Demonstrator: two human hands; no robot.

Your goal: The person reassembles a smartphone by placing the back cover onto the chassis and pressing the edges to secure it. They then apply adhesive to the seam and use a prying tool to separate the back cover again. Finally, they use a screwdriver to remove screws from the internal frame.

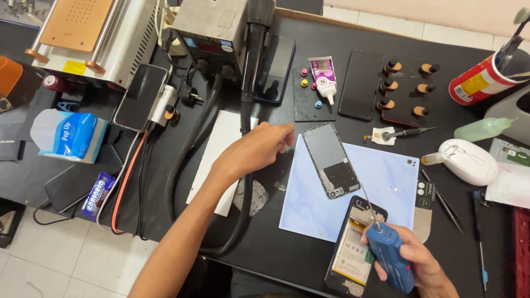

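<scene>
While right hand (422, 265) grips blue screwdriver (389, 255), left hand (255, 149) nears back cover (331, 160).

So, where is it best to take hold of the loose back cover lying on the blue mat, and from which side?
Probably by its two long edges near the middle. The back cover lies flat on the blue mat, so come from above. The left hand is nearest. Its lower end lies close to the opened phone.

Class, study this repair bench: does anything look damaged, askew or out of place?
Yes. The phone by the right hand, which grips a blue electric screwdriver, lies open with its battery exposed. Its removed back cover lies tilted on the pale blue mat. The left hand hovers beside that cover.
</scene>
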